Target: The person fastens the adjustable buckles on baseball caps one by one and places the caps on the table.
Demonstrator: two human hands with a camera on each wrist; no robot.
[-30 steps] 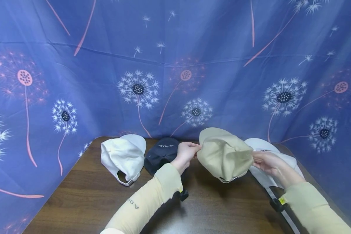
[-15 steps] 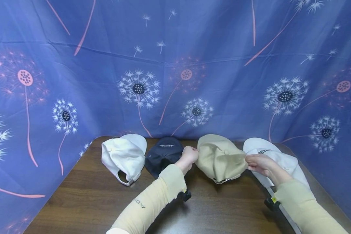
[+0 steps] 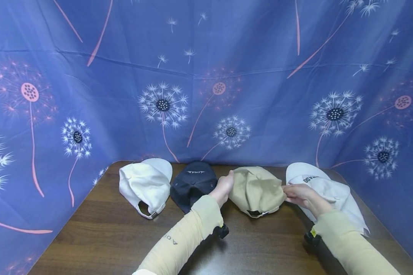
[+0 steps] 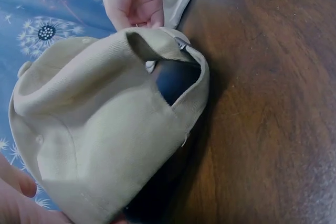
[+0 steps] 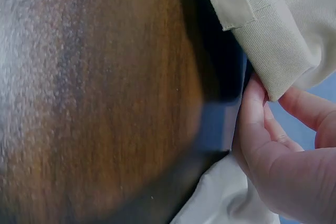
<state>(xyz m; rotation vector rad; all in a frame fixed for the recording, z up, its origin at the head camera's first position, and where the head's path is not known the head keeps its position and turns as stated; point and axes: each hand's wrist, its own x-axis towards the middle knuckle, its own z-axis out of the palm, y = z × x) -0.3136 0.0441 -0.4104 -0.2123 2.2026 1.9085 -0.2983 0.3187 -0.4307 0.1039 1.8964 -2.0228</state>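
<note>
A beige cap (image 3: 258, 189) is at the table's back, its strap opening (image 4: 178, 80) facing the near side. My left hand (image 3: 223, 187) holds the cap's left edge; in the left wrist view part of that hand (image 4: 23, 203) shows at the lower left corner. At the opposite edge, my right hand (image 3: 304, 196) pinches the rim between thumb and fingers, which the right wrist view shows closely, the hand (image 5: 294, 161) having fingers under the fabric. The cap's brim is hidden behind its crown in the head view.
Left of my left hand lies a black cap (image 3: 194, 183) with lettering, and beyond it a white cap (image 3: 146, 185). Another white cap (image 3: 334, 194) lies right, partly behind my right hand. The wooden table (image 3: 99, 236) ends at a blue dandelion-print cloth (image 3: 199, 46).
The beige cap has come down from above the table and tipped so its brim went out of sight. My right hand moved left with it, while my left hand shifted slightly.
</note>
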